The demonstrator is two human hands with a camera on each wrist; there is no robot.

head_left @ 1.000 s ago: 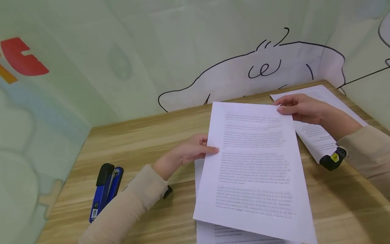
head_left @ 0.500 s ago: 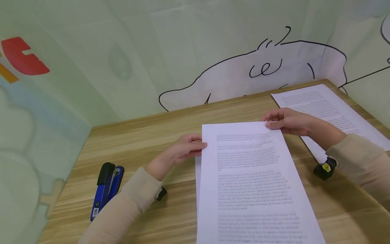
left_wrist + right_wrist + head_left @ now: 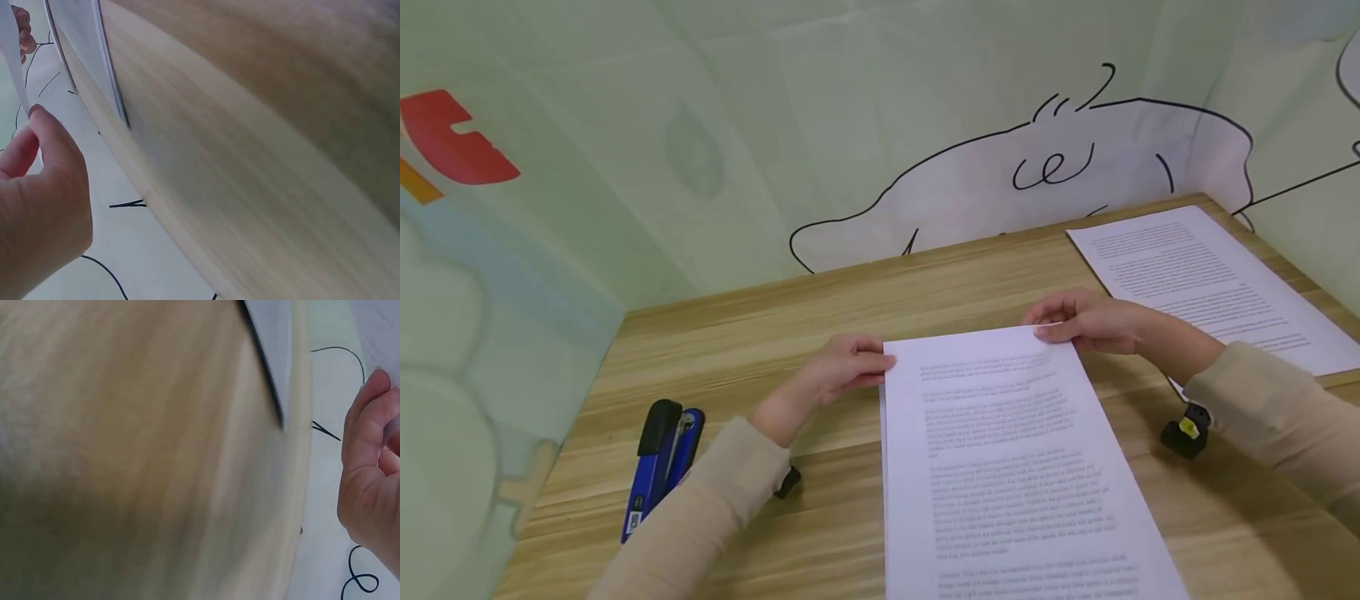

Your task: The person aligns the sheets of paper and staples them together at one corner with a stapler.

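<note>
A printed sheet of paper (image 3: 1000,467) is held by its top corners, its lower end running out of the head view. My left hand (image 3: 835,371) pinches the left corner between thumb and fingers; the left wrist view shows this left hand (image 3: 47,187) at the paper's edge (image 3: 14,69). At the upper right corner, my right hand (image 3: 1093,321) pinches the paper with the thumb on top. The right wrist view has the right hand (image 3: 372,456) with curled fingers. Another sheet lies underneath, almost wholly covered, with a thin strip visible along the left side.
A blue and black stapler (image 3: 658,467) lies on the wooden table (image 3: 760,333) to the left. More printed paper (image 3: 1217,287) rests at the right back corner. Behind the table's far edge hangs a pale green backdrop (image 3: 737,150) with cartoon drawings.
Both hands have brought the held paper down and toward me, and it has straightened over the sheet below. The right hand moved left and nearer, uncovering more of the paper at the right.
</note>
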